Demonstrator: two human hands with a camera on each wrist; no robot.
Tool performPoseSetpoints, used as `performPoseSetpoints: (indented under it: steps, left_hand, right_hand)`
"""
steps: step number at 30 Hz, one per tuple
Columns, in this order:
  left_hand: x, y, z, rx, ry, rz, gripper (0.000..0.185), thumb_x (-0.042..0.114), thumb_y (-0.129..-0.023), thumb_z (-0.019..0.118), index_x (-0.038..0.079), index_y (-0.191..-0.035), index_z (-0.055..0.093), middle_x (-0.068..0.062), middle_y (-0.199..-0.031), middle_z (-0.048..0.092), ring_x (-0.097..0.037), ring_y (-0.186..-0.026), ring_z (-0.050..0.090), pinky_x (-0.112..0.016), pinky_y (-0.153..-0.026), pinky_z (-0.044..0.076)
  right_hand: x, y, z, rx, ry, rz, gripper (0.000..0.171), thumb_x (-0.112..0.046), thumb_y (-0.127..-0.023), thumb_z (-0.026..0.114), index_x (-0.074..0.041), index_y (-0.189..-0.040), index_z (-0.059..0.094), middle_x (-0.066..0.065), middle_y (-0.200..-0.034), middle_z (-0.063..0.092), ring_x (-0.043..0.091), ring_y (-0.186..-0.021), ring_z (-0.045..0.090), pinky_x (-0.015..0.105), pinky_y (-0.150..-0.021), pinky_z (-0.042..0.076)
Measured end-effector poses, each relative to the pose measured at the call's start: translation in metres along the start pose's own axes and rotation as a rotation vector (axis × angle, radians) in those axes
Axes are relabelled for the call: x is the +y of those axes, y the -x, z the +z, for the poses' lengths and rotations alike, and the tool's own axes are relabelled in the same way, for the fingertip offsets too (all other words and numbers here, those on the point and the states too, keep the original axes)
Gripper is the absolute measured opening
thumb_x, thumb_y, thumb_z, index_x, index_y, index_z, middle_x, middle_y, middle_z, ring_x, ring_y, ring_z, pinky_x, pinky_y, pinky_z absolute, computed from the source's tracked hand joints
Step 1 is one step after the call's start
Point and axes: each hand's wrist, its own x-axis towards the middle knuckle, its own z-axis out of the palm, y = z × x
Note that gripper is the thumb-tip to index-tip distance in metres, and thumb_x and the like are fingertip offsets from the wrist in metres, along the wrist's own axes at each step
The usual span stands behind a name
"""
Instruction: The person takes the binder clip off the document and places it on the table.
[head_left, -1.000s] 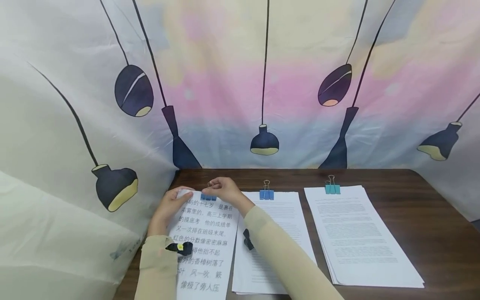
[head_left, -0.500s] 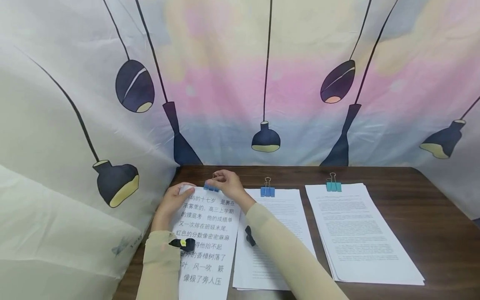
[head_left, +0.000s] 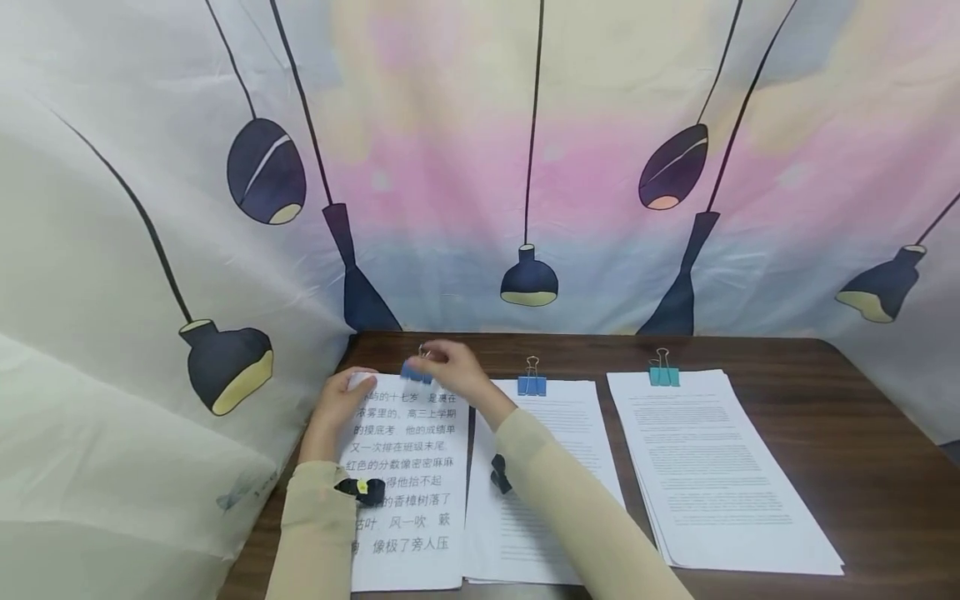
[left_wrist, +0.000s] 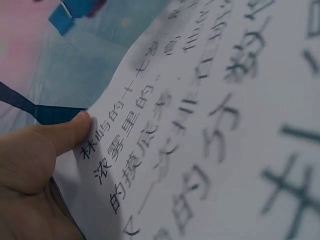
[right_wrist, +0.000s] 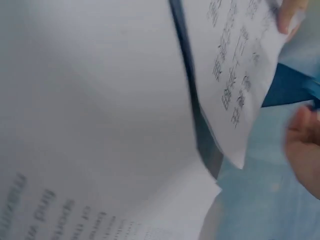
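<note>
My left hand [head_left: 335,410] grips the upper left corner of a stack of paper [head_left: 405,517] printed with large Chinese characters. In the left wrist view the thumb of that hand [left_wrist: 35,160] lies on the top sheet. My right hand [head_left: 459,372] holds a blue binder clip [head_left: 414,372] just beyond the stack's top edge. The left wrist view has this binder clip [left_wrist: 63,19] apart from the paper, cut off by the frame. It is blurred beside my right hand [right_wrist: 306,150] in the right wrist view, where the fingers are partly out of frame.
Right of the held stack lies a second stack [head_left: 543,475] with a blue binder clip [head_left: 532,385] at its top. Farther right lies a third stack [head_left: 720,475] with a teal binder clip [head_left: 664,377]. A printed curtain [head_left: 450,167] hangs behind the brown wooden table [head_left: 862,467].
My right hand has drawn the blue binder clip off the top edge of the left stack. The stack has shifted slightly, and its lower edge is now in view. My left hand keeps its grip.
</note>
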Motion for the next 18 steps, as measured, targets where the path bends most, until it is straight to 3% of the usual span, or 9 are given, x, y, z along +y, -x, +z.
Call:
performPoseSetpoints:
  steps: [5, 8, 13, 18]
  left_hand:
    - [-0.007, 0.003, -0.001, 0.011, -0.024, -0.036, 0.036, 0.029, -0.103, 0.052, 0.006, -0.130, 0.059, -0.016, -0.121, 0.061, -0.024, -0.096, 0.057, -0.033, -0.083, 0.042]
    - [-0.008, 0.003, 0.000, 0.019, -0.054, -0.037, 0.036, 0.029, -0.103, 0.053, 0.007, -0.131, 0.059, -0.017, -0.124, 0.061, -0.027, -0.100, 0.057, -0.037, -0.086, 0.043]
    - [-0.006, 0.001, -0.001, 0.050, -0.072, -0.012, 0.041, 0.028, -0.102, 0.054, 0.007, -0.137, 0.054, -0.020, -0.139, 0.051, -0.036, -0.122, 0.048, -0.051, -0.105, 0.036]
    - [0.010, -0.001, 0.000, 0.120, -0.093, 0.056, 0.053, 0.030, -0.101, 0.055, 0.004, -0.146, 0.042, -0.024, -0.146, 0.043, -0.039, -0.135, 0.039, -0.055, -0.111, 0.030]
  right_hand:
    - [-0.001, 0.014, 0.020, -0.270, 0.263, 0.078, 0.060, -0.049, -0.086, 0.072, -0.008, -0.128, 0.064, 0.005, -0.114, 0.067, 0.018, -0.100, 0.062, 0.034, -0.087, 0.052]
    - [0.000, 0.019, 0.028, -0.295, 0.285, 0.108, 0.063, -0.052, -0.088, 0.068, -0.010, -0.134, 0.060, 0.005, -0.121, 0.065, 0.018, -0.107, 0.061, 0.034, -0.092, 0.050]
    - [-0.002, 0.013, 0.012, -0.175, 0.261, 0.079, 0.057, -0.050, -0.094, 0.060, -0.010, -0.135, 0.058, 0.008, -0.128, 0.063, 0.023, -0.116, 0.060, 0.039, -0.096, 0.050]
    - [0.014, 0.007, -0.043, 0.116, 0.400, 0.029, 0.044, -0.037, -0.096, 0.062, -0.007, -0.129, 0.061, 0.013, -0.133, 0.058, 0.031, -0.127, 0.049, 0.046, -0.103, 0.044]
